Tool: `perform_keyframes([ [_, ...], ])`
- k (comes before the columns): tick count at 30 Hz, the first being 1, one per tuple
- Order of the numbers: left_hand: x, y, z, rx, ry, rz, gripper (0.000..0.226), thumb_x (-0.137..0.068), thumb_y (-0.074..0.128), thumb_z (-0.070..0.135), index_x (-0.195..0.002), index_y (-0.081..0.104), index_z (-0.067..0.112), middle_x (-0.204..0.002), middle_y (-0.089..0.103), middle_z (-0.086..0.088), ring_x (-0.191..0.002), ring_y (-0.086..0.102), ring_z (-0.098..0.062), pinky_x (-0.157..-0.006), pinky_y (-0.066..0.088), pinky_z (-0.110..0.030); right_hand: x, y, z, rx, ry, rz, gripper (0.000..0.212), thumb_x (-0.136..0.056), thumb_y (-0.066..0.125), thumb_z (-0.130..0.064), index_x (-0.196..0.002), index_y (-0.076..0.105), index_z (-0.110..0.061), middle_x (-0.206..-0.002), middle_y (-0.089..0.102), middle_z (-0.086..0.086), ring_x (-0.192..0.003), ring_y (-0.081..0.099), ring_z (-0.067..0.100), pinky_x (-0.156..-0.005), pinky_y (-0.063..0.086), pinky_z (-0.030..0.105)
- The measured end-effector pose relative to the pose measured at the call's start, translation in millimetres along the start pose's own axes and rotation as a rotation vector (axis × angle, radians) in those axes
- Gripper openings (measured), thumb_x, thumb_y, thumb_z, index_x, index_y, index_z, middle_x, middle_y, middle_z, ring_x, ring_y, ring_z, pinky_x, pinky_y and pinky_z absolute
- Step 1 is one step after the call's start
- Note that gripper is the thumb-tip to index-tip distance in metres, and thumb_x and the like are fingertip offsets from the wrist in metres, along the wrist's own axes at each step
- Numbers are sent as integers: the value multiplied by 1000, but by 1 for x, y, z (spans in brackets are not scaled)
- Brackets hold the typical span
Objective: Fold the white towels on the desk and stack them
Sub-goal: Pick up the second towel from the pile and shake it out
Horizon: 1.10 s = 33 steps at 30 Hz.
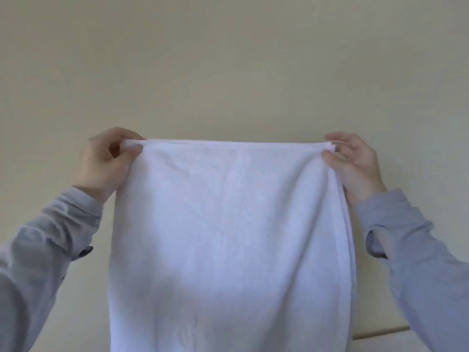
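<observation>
Holding the towel (pixel 228 237) up in front of me, stretched between both hands, and here is what matters: the top hem runs straight across from my left hand (pixel 106 161) to my right hand (pixel 352 163), about level, and the long axis drops straight down from that hem. So the cloth hangs below and between my hands, not beside either one.

Left hand is clamped on the top left corner, thumb and fingers pinching a small bunch of hem. Right hand pinches the top right corner the same way, fingertips curled onto the edge. Neither hand is nearer. Each has its own corner, and they sit well apart with the towel's full width between them.

Now the towel itself. It's plain white terry, soft and limp, with a narrow hemmed band along the top. It hangs fairly flat through the middle with faint creases. The side edge just below my right hand curls in on itself in a long vertical fold. The bottom edge runs out of view, so I can't say where it ends, and I can't see the desk. Beyond my hands is a bare cream wall (pixel 228 59).

My read: bring the two corners together to halve the width, and watch that the curled edge doesn't get trapped inside.
</observation>
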<state>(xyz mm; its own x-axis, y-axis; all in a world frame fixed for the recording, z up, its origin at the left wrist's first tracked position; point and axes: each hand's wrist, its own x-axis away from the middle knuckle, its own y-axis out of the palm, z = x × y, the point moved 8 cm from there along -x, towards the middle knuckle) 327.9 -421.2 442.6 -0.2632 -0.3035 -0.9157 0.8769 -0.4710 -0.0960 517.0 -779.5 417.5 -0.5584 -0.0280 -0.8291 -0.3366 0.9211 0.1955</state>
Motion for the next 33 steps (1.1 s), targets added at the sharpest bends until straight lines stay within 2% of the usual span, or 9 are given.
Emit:
perform_keyframes([
  [2,5,0,-17,-115,-86,39,22,-75,54,16,-89,69,9,-76,63,-10,-73,55,-18,-69,45,-30,0,7,10,69,42,57,28,-82,56,12,-91,57,-13,-81,59,1,-76,52,13,-70,42,25],
  [5,5,-31,-12,-70,54,188,15,-79,55,26,-88,67,23,-70,65,5,-59,50,-2,-53,40,-16,-4,-1,-7,-47,-77,33,23,-78,62,-3,-89,63,-22,-84,66,1,-72,59,13,-66,48,23],
  [8,-2,-20,-9,-93,56,69,13,-80,54,22,-85,66,24,-60,57,7,-52,48,7,-46,33,-7,-6,8,8,41,-1,44,29,-83,54,6,-86,63,-22,-86,67,0,-78,59,16,-75,47,32],
  [13,-10,-22,-21,-91,-9,160,13,-82,53,19,-86,63,26,-68,57,13,-59,49,6,-52,36,-6,-15,20,14,-18,70,80,29,-84,54,4,-89,65,-23,-97,65,8,-83,57,21,-79,45,36],
  [17,-3,-21,-31,-9,-97,135,14,-83,54,13,-89,65,20,-83,64,-1,-73,52,-13,-64,43,-27,-11,27,20,-87,116,60,26,-87,53,6,-98,63,-15,-97,64,7,-80,59,14,-77,48,29],
  [23,-7,-63,14,122,141,261,11,-85,58,20,-88,66,27,-83,68,15,-70,56,4,-61,43,-8,-16,12,-24,-263,-101,111,24,-80,61,-1,-93,68,-20,-84,71,-3,-76,63,9,-70,51,22],
  [27,3,-36,-17,-34,-33,78,13,-86,57,4,-88,65,14,-87,66,-14,-64,51,1,-55,39,-9,0,32,7,-66,84,135,24,-83,58,7,-88,64,-15,-89,68,4,-76,61,14,-75,47,31],
  [30,16,-40,-39,-49,-62,98,12,-86,57,3,-90,64,12,-81,64,-1,-64,52,6,-55,39,-6,1,39,8,-56,95,97,23,-82,60,5,-88,66,-17,-94,68,6,-75,61,13,-71,48,27],
  [33,16,-48,-44,1,-53,111,13,-86,57,6,-91,64,15,-84,64,0,-71,53,-6,-58,40,-8,1,40,7,-64,86,116,23,-82,60,4,-90,67,-16,-96,68,7,-79,62,15,-74,49,28],
])
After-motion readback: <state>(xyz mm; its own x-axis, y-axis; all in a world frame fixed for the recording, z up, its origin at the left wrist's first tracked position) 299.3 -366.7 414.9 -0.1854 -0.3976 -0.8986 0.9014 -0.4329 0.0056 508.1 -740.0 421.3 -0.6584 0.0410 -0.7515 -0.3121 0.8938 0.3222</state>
